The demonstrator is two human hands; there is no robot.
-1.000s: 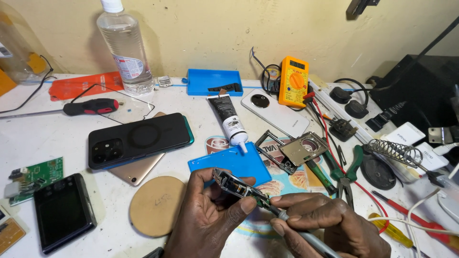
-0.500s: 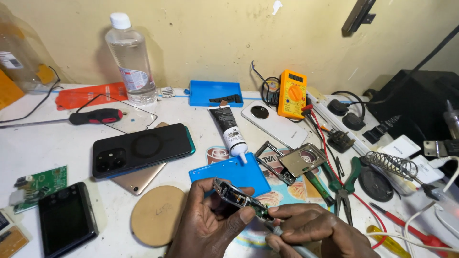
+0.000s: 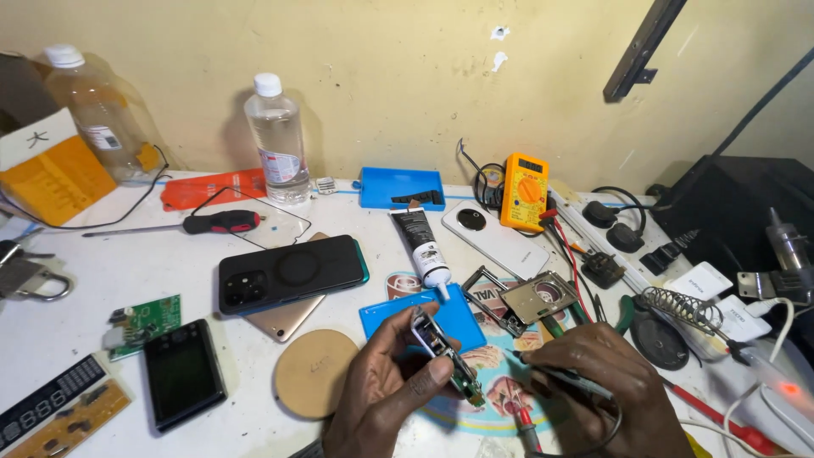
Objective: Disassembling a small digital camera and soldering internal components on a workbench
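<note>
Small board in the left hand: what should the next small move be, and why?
Probably bring the tool's tip the short way onto the small board. The left hand holds it tilted on edge, and the right hand grips a thin tool pointed at it, tip apparently just short.

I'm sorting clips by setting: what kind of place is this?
Most likely a small phone or electronics repair bench. A yellow multimeter and loose phones lie on the white table, and the left hand holds a small circuit board while the right hand holds a slim tool.
</note>
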